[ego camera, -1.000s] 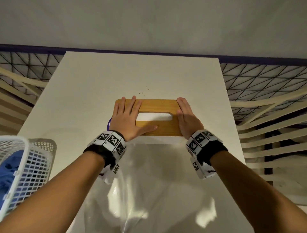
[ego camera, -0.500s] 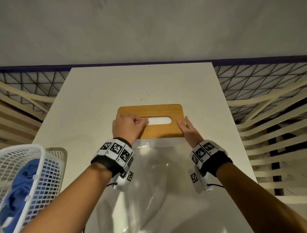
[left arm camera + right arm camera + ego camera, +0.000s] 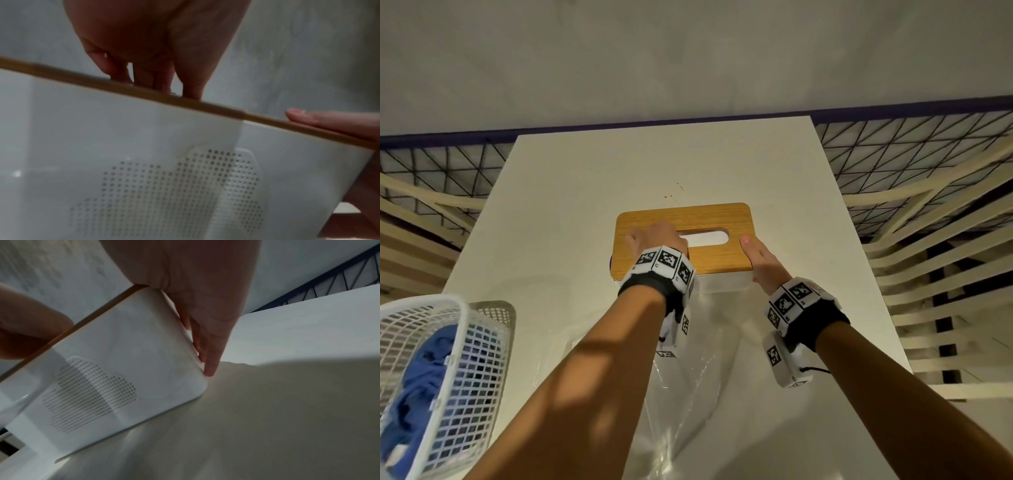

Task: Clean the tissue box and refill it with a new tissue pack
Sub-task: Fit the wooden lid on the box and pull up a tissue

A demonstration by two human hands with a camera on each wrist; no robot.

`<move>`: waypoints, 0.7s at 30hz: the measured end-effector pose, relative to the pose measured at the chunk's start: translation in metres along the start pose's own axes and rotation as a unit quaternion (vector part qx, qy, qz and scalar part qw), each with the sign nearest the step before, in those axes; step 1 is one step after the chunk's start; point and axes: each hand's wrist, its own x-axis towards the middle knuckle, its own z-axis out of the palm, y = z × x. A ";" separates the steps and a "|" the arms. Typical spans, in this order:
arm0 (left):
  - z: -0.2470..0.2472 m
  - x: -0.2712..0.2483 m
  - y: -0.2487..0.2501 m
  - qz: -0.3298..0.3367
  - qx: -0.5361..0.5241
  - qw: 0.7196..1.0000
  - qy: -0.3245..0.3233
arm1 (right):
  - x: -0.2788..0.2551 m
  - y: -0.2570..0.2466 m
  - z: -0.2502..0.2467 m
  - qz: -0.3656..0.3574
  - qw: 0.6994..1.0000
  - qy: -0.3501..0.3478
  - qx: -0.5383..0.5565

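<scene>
The tissue box stands mid-table, a white body under a wooden lid with an oval slot that shows white inside. My left hand sits on the lid's left half, its fingers bunched and pointing down at the slot's left end. What their tips touch is hidden. My right hand grips the box's right end, with the thumb on the lid and the fingers down the white side wall.
A sheet of clear plastic wrap lies on the white table between me and the box. A white mesh basket with blue cloth stands at the near left. Something purple peeks from behind the box's left side.
My left hand went from lying flat on the lid to bunched fingers at the slot. My right hand slid off the lid top and now grips the right end.
</scene>
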 end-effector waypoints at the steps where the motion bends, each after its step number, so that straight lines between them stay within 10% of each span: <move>1: -0.001 0.001 0.001 -0.001 -0.007 1.000 -0.004 | 0.001 0.000 0.000 -0.004 1.000 -0.001 0.005; 21: 0.015 0.003 0.038 -0.082 -0.176 0.979 -0.070 | 0.023 0.015 -0.001 -0.076 0.996 -0.019 0.040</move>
